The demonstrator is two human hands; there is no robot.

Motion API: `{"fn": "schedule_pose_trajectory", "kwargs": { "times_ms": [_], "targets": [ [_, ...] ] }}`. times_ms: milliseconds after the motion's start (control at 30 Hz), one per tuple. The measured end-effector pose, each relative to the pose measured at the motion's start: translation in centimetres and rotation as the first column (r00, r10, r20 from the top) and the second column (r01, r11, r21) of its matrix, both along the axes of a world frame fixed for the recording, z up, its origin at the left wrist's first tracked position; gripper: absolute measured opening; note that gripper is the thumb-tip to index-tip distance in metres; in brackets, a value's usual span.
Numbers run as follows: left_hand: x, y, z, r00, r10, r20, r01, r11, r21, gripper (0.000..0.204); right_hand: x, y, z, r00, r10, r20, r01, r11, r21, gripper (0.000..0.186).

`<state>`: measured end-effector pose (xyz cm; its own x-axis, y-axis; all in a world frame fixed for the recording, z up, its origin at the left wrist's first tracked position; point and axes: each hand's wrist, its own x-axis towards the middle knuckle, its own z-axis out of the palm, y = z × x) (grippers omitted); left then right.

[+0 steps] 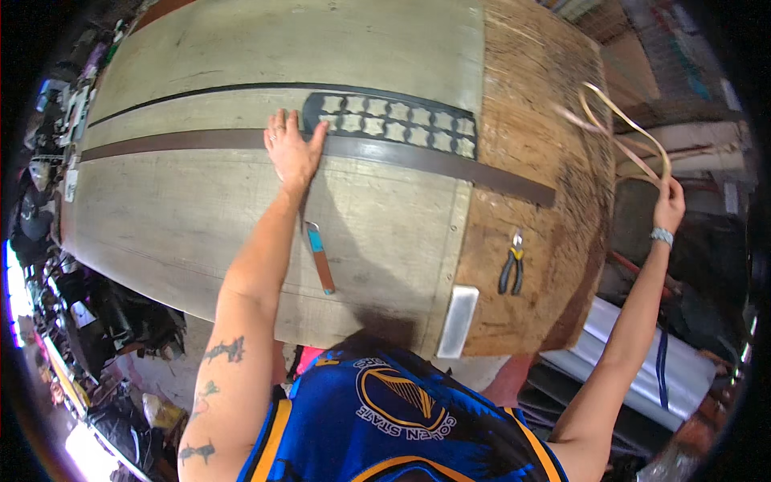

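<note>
My left hand (293, 151) lies spread and flat across a long dark brown strip (450, 164) on the table. Its fingertips are beside the rounded left end of a black panel (385, 120) with rows of star-like cutouts. Out past the table's right edge, my right hand (670, 205) is closed on a thin pale tan strip (642, 135), which loops up and back toward the table. Below my left hand lies a slim tool with a teal and brown handle (321, 265). What my left palm covers is hidden.
Yellow-and-black pliers (512, 263) rest on the bare wooden part of the table (538, 96). A whitish rectangular block (458, 321) sits at the near edge. A grey sheet (201, 217) covers the table's left part. Silvery rolls (642, 361) stand at the right; clutter lines the left.
</note>
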<state>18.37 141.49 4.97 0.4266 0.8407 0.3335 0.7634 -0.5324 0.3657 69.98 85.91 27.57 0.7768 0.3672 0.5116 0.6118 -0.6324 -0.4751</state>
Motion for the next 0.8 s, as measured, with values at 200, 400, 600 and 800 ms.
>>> {"fn": "schedule_pose_trajectory", "kwargs": {
  "times_ms": [200,400,600,800],
  "targets": [
    [0.4,1.2,1.0,0.996,0.035,0.086,-0.024,0.992,-0.125,0.046,-12.9,-12.0,14.1,0.956,-0.289,0.044,0.285,0.955,0.087,0.034],
    [2.0,3.0,4.5,0.623,0.216,0.752,0.57,0.533,-0.625,0.019,-29.5,-15.9,21.2,0.968,-0.25,0.029,0.237,0.943,0.234,0.027],
    [-13.0,9.3,8.6,0.468,0.367,0.804,0.653,0.469,-0.594,0.02,-48.8,-11.8,26.7,0.962,-0.261,-0.084,0.271,0.867,0.417,0.03],
    [-33.2,8.4,4.4,0.576,0.607,0.548,0.471,0.302,-0.829,0.016,-60.3,-7.2,30.0,0.967,-0.136,-0.218,0.224,0.862,0.455,0.032]
  ]
}}
